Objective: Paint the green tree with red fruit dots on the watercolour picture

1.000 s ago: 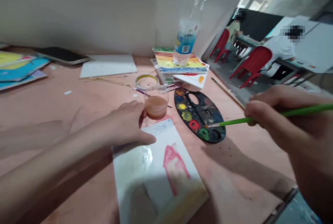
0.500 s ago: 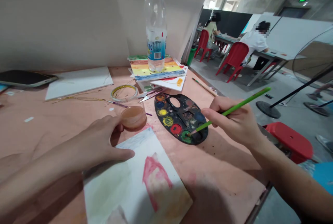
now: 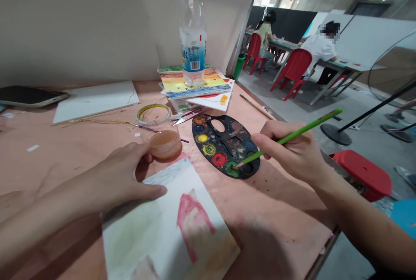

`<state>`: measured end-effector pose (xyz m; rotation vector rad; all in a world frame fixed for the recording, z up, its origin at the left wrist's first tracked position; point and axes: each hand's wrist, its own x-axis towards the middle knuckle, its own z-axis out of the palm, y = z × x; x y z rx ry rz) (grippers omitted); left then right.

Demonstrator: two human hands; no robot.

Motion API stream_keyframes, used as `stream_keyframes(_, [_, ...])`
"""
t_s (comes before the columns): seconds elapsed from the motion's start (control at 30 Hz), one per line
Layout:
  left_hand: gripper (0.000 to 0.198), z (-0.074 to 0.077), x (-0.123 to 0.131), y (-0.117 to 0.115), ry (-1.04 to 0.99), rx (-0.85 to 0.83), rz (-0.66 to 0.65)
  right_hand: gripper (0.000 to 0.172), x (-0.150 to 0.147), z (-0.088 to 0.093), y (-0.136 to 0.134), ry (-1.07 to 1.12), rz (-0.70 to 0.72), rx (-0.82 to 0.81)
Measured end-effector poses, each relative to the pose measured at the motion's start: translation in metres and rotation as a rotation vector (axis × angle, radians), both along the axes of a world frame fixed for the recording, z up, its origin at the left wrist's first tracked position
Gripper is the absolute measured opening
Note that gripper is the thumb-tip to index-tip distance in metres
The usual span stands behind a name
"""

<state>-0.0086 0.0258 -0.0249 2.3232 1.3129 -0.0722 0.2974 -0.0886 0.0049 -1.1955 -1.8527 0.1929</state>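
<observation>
My left hand [image 3: 130, 171] rests at the top edge of a sheet of painting paper [image 3: 139, 232], its fingers close beside a small clear cup of orange-brown water [image 3: 165, 144]. The sheet carries a red-outlined house [image 3: 191, 223] over pale washes. My right hand [image 3: 289, 152] grips a green-handled paintbrush [image 3: 292, 139]. The brush tip sits in the green well [image 3: 232, 168] of a black oval paint palette [image 3: 211, 135], which has several coloured wells.
A clear plastic bottle [image 3: 192, 33] stands on a stack of rainbow-painted sheets [image 3: 195, 83]. Nearby lie a gold ring of tape [image 3: 153, 114], small brushes [image 3: 188, 116], a phone [image 3: 29, 96], a white board [image 3: 94, 102] and a loose brush [image 3: 256, 106]. The table edge runs along the right, with people seated beyond.
The view has swung from a tilted angle to nearly level. My right hand has brought the brush tip onto the green well. My left hand stays by the cup.
</observation>
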Motion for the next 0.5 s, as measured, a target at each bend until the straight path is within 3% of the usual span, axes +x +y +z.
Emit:
stream_keyframes(0.2, [0.053, 0.0050, 0.0011, -0.0002, 0.050, -0.011, 0.040, 0.035, 0.0014, -0.0003, -0.0018, -0.013, -0.031, 0.009])
stream_keyframes(0.37, [0.054, -0.0007, -0.0019, 0.0028, 0.034, 0.007, 0.018, 0.035, 0.0026, -0.0005, -0.0021, -0.013, -0.056, -0.005])
stream_keyframes(0.5, [0.043, 0.0052, 0.0049, -0.0038, 0.109, 0.027, 0.053, 0.036, 0.0028, -0.0001, -0.0018, -0.035, -0.039, 0.006])
